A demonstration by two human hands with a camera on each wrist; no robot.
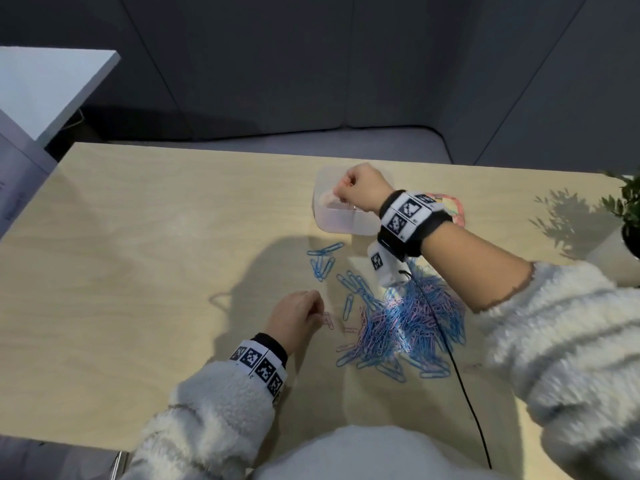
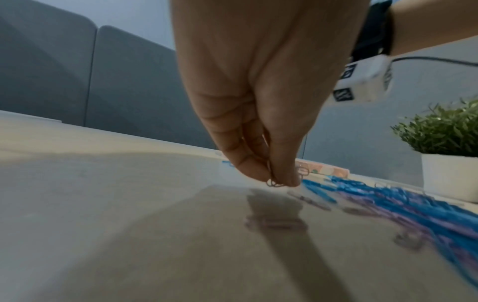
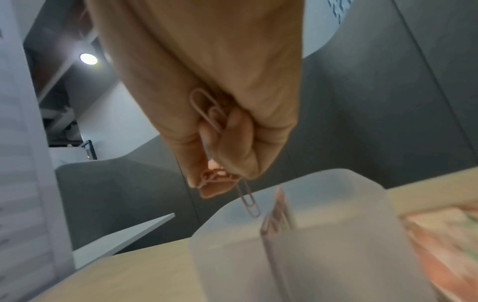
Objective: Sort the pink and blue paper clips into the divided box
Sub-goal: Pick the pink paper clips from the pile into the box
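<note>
A translucent divided box (image 1: 346, 221) stands at the far middle of the wooden table (image 1: 156, 237). My right hand (image 1: 360, 190) hovers over the box (image 3: 336, 214) and grips several pink paper clips (image 3: 209, 114); one clip (image 3: 248, 200) dangles above the left compartment. A mixed heap of blue and pink clips (image 1: 408, 323) lies in front of the box. My left hand (image 1: 294, 315), left of the heap, pinches pink clips (image 2: 274, 181) between thumb and fingertips just above the table. Another pink clip (image 1: 327, 320) lies beside it.
A small group of blue clips (image 1: 323, 259) lies apart, left of the heap. A potted plant (image 1: 627, 209) in a white pot stands at the right edge. A pink patterned object (image 1: 453, 209) lies right of the box. A black cable (image 1: 460, 368) crosses the heap.
</note>
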